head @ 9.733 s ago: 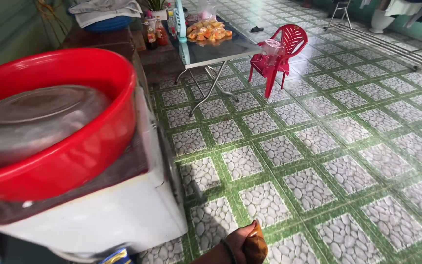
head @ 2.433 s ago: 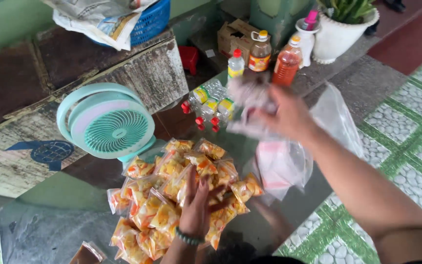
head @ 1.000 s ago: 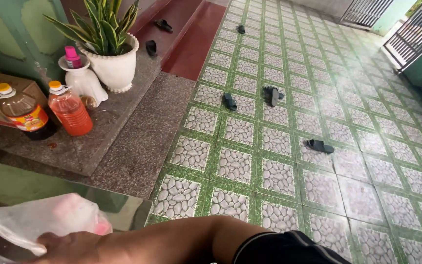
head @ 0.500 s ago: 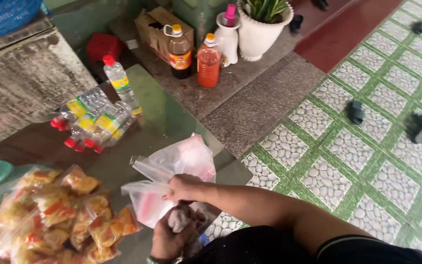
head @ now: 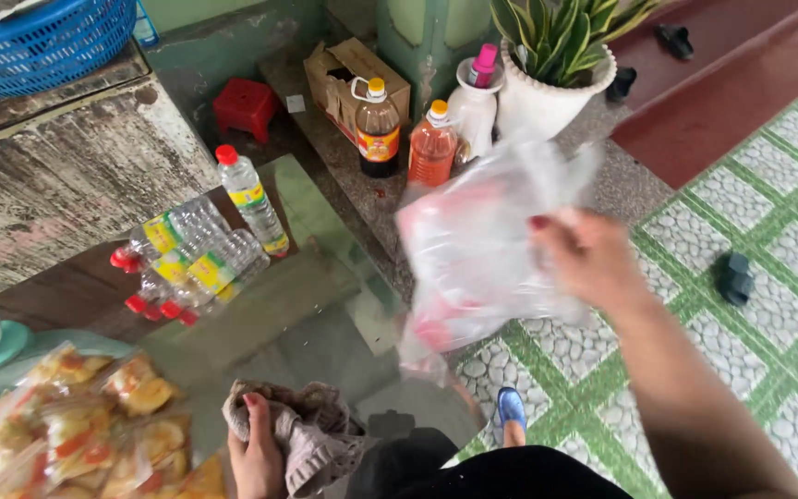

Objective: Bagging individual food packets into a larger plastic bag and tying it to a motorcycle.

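Down low, the left hand (head: 256, 453) is clenched around a crumpled grey cloth (head: 311, 434) on the glass surface (head: 297, 323), beside heaped snack packets (head: 76, 425). Meanwhile the right hand (head: 593, 259) grips a blurred clear plastic bag (head: 477, 249), lifted above the surface's edge.

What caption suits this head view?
Right hand lifts a clear plastic bag; left hand grips a cloth.

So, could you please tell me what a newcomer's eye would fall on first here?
First, the blurred clear plastic bag with red inside, held up mid-frame by the right hand. Next, the left hand clutching a grey cloth at the bottom, beside a pile of orange snack packets.
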